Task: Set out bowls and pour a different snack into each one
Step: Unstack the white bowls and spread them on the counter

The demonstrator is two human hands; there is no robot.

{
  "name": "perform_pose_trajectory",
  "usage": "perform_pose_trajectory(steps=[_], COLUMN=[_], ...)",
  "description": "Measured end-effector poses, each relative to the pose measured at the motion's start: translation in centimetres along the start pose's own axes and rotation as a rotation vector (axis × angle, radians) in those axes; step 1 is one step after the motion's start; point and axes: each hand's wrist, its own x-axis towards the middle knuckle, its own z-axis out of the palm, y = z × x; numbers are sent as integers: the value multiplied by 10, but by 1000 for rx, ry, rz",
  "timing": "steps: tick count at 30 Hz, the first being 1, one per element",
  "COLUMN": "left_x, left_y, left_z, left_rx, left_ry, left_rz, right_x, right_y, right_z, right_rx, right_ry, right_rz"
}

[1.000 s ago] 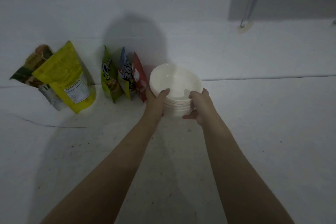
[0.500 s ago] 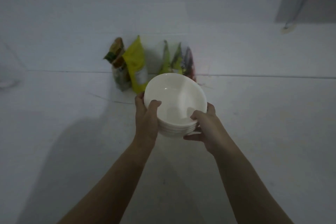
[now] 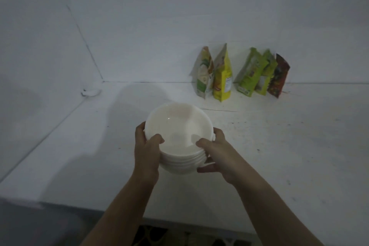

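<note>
A stack of several white bowls (image 3: 177,131) is held above the white counter (image 3: 279,155), near its middle. My left hand (image 3: 146,149) grips the stack's left side with the thumb over the top rim. My right hand (image 3: 216,152) grips the right side, thumb on the rim and fingers under the lower bowls. Several snack bags stand against the back wall at the right: a pale fruit-print bag (image 3: 203,73), a yellow bag (image 3: 222,77), two green bags (image 3: 249,71) (image 3: 266,75) and a dark red bag (image 3: 279,76).
The counter meets walls at the back and at the left, with a corner at the far left. A small white object (image 3: 90,92) lies near that corner. The counter's front edge (image 3: 179,218) runs across the bottom, with dark floor below it.
Both hands have lifted the bowl stack away from the snack bags and carried it left and toward me. The view has swung left, so the bags now sit at the right.
</note>
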Motion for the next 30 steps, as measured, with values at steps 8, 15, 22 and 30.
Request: perform_pose_trajectory(steps=[8,15,22,30], left_x=[11,17,16,19], left_y=[-10,0,35,68], left_z=[-59,-74,-62,-22], left_rx=[124,353,224,-77], left_ry=[4,-58,-107,-122], left_rz=[-52,134,228,289], right_x=[7,13,21,23], right_y=[9,8,-21,-64], right_z=[59,68,73,48], right_rx=[-138,-281,-312,-130], right_ry=[-30,-32,102,366], right_rz=[90,63,-231,-607])
